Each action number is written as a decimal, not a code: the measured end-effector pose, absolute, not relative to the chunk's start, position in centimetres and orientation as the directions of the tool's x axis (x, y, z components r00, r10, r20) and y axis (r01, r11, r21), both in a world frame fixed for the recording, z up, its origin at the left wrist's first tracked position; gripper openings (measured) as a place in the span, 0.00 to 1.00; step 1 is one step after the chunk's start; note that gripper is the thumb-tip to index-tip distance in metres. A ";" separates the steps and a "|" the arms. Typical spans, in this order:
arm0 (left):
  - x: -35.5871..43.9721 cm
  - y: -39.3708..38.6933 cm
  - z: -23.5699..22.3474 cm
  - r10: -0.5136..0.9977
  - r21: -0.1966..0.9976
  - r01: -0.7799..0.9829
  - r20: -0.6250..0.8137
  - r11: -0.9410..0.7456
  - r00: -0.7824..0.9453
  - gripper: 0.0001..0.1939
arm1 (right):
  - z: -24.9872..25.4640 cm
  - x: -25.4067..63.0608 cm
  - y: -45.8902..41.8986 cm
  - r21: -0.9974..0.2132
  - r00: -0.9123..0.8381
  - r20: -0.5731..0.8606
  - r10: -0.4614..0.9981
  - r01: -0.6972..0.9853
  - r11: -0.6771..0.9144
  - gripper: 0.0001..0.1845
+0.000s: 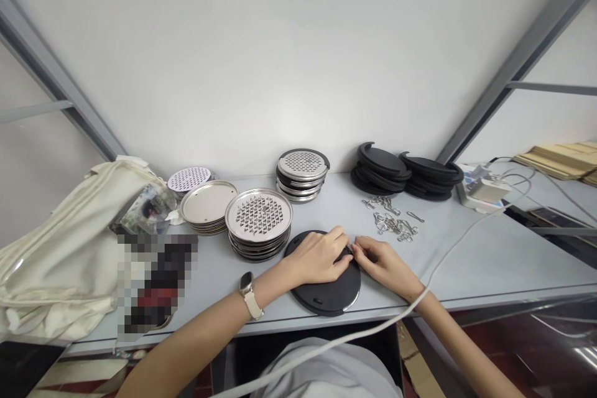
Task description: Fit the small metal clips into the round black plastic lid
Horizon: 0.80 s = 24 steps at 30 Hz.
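Pinching small dark piece (348, 250) — right fingers (368, 244), left fingers (337, 237) curled — grip unclear, smooth black disc (329, 290) below

Disc (326, 292) is blk, front grater (259, 214) silver w/ staggered-hole pattern, bag (69, 242) cream, tbl (471, 261) lt gry.

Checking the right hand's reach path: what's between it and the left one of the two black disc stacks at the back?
Small metal pieces, loose on the table. Shows in the head view.
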State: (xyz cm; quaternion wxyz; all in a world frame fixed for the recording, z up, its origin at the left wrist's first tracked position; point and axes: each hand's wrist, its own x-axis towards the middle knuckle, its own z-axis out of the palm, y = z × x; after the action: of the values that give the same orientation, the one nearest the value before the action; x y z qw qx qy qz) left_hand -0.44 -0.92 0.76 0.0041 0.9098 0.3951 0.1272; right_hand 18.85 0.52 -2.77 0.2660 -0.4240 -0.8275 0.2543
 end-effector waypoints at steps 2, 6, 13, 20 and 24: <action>-0.4 -0.9 0.8 0.718 0.104 0.717 0.229 -0.689 0.657 0.09 | -2.8 18.9 0.5 -0.650 -0.497 0.225 0.838 0.564 0.509 0.17; -0.4 -0.9 0.9 0.719 0.106 0.717 0.226 -0.689 0.657 0.09 | -2.8 18.9 0.5 -0.655 -0.496 0.223 0.839 0.561 0.506 0.17; -0.3 -1.0 0.9 0.726 0.118 0.720 0.212 -0.684 0.654 0.09 | -2.6 18.9 0.4 -0.658 -0.489 0.227 0.842 0.561 0.503 0.17; -0.4 -1.1 0.9 0.707 0.117 0.702 0.229 -0.702 0.669 0.08 | -2.6 18.8 0.5 -0.681 -0.442 0.243 0.863 0.556 0.476 0.18; -0.4 -1.1 0.8 0.701 0.133 0.692 0.234 -0.709 0.674 0.07 | -2.5 19.1 0.6 -0.699 -0.383 0.291 0.877 0.540 0.468 0.18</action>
State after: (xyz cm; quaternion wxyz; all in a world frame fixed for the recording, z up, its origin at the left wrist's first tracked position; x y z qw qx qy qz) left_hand -0.38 -1.09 0.83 0.0168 0.9146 0.3808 0.1348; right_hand 19.14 0.61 -2.52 0.3287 -0.4476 -0.7913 0.2559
